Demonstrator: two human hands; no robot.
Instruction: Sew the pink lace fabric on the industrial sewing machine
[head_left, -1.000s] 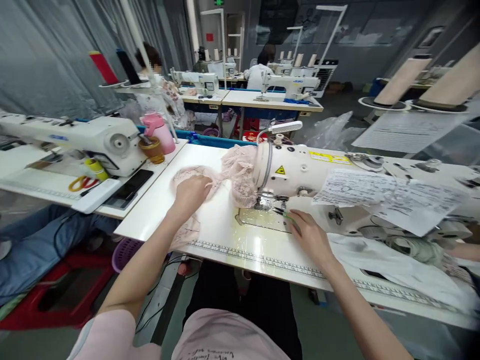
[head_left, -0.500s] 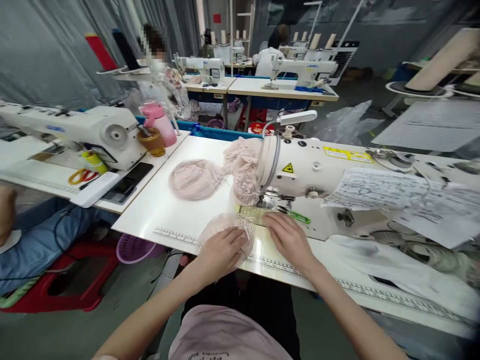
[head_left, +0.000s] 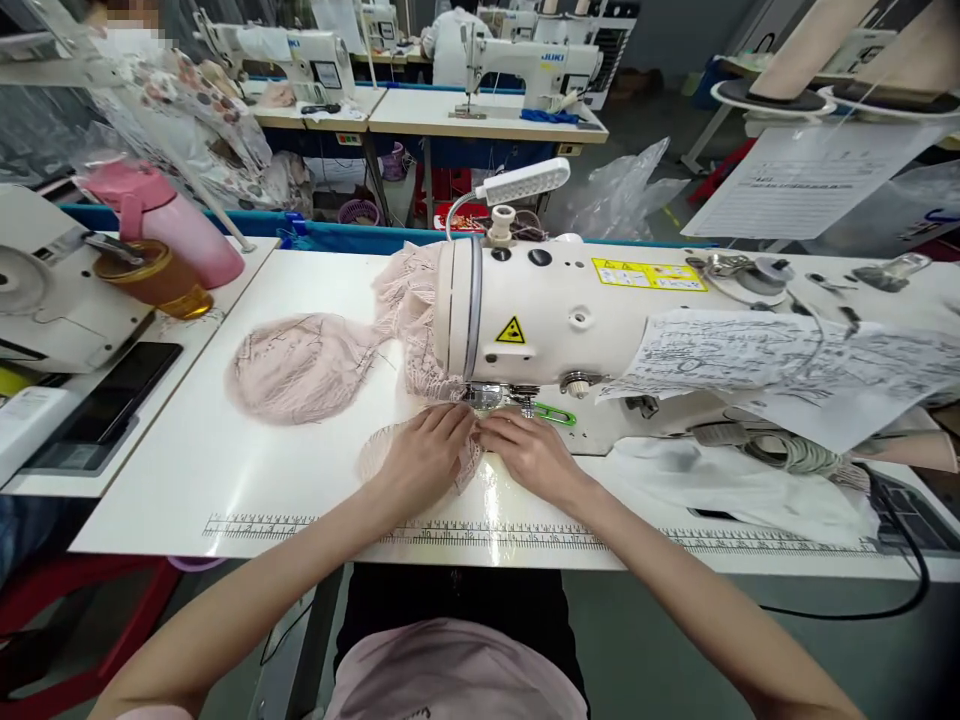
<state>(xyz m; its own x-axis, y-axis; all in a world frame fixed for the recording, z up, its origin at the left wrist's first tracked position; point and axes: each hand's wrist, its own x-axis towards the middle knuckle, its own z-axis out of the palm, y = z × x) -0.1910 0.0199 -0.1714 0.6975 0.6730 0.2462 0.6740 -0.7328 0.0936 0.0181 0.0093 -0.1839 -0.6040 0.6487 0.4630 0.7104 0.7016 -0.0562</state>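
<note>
A pale pink lace piece [head_left: 384, 450], rounded like a cup, lies at the front of the sewing machine [head_left: 540, 300]. My left hand [head_left: 429, 448] rests over it with bent fingers pressed together, gripping the lace close to the presser foot [head_left: 487, 395]. From the other side my right hand [head_left: 529, 450] pinches the edge of the same piece, its fingertips almost meeting the left ones. Both hands hide much of the edge. Behind the needle area, bunched pink lace [head_left: 412, 300] joins a second rounded lace piece [head_left: 300, 365] on the white table.
Green thread snips [head_left: 553, 413] lie just right of the presser foot. A printed ruler [head_left: 487, 535] runs along the table's front. White cloth [head_left: 720, 490] and paper sheets [head_left: 750, 370] are at right. A pink jug [head_left: 169, 215], an amber cup [head_left: 154, 280] and a phone [head_left: 120, 390] stand left.
Both hands have moved up to the presser foot, bringing the lace piece with them. My right hand, earlier apart from the lace, now pinches its edge. The view has shifted.
</note>
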